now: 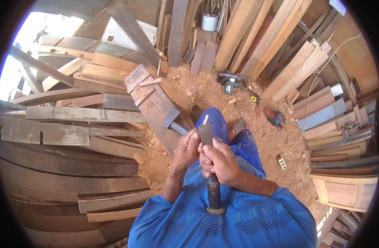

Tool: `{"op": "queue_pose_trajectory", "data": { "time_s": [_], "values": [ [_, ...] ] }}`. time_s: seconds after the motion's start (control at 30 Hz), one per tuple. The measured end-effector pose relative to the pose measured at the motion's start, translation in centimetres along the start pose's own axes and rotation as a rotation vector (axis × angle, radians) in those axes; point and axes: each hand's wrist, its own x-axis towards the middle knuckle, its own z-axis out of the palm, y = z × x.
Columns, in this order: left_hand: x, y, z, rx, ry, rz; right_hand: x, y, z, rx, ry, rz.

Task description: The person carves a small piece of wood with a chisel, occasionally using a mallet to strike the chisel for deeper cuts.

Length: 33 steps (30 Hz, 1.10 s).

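Observation:
A chisel (206, 134) with a broad flat metal blade points away from me, its dark round handle (214, 194) running back against my blue shirt. My right hand (221, 162) is wrapped around it where blade and handle meet. At the blade's left side, my left hand (187, 149) is closed, its thumb and curled fingers against the metal; some of its fingertips are hidden. A small pale sliver of wood (205, 120) shows just past the blade tip, over my blue trousers. Left of my knee, a mallet (171, 117) with a blocky head rests on a worn plank.
The worn plank (142, 97) slopes away at front left, with wood strips across it. Stacked boards (69, 157) fill the left side. A green power tool (230, 84), red pliers (257, 110) and a white socket strip (282, 162) lie on the sawdust floor. Timber leans at the back.

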Motion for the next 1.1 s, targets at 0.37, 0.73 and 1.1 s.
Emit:
{"op": "queue_pose_trajectory", "data": {
  "time_s": [0.37,0.73,1.1],
  "values": [
    [-4.9,-3.1,-1.3,0.028,0.082,-0.127,0.6,-3.3,-3.6,-0.365,0.188,-0.273],
    [-2.2,-0.9,0.3,0.049,-0.184,-0.132,2.9,-3.7,-6.4,-0.739,0.336,-0.428],
    [-0.3,-2.8,0.3,-0.256,0.001,-0.184,3.6,-3.1,-4.6,-0.185,0.296,-0.472]
  ]
}}
